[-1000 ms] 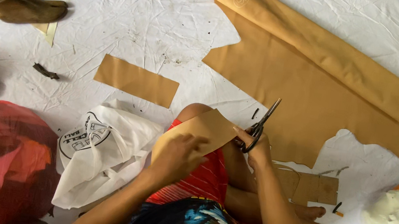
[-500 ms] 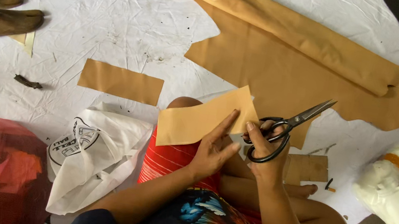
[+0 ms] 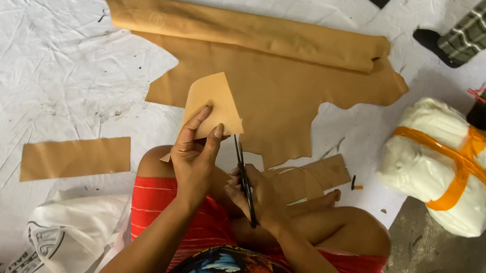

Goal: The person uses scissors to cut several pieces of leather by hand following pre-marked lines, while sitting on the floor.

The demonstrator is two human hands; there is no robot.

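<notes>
Left hand [image 3: 195, 161], at centre: pinching small tan leather offcut [image 3: 212, 107] between thumb and fingers, piece upright above red-clad knee; right hand [image 3: 259, 201], at four o'clock of it: closed round black-handled scissors [image 3: 243, 175], blades meeting offcut's lower edge. Large tan leather hide [image 3: 276, 90] with rolled end at twelve o'clock; tan rectangular strip [image 3: 76, 157] at nine o'clock; white bundle taped in orange [image 3: 443, 165] at three o'clock. Risk, judged: floppy, unsupported offcut twisting under blades, cut wandering; fingertips close to blade line, nick likely.

A leather roll [image 3: 246, 31] lies behind the leather sheet [image 3: 275, 96]; a cut strip [image 3: 76, 157] lies left, a taped bundle [image 3: 443, 165] right.
</notes>
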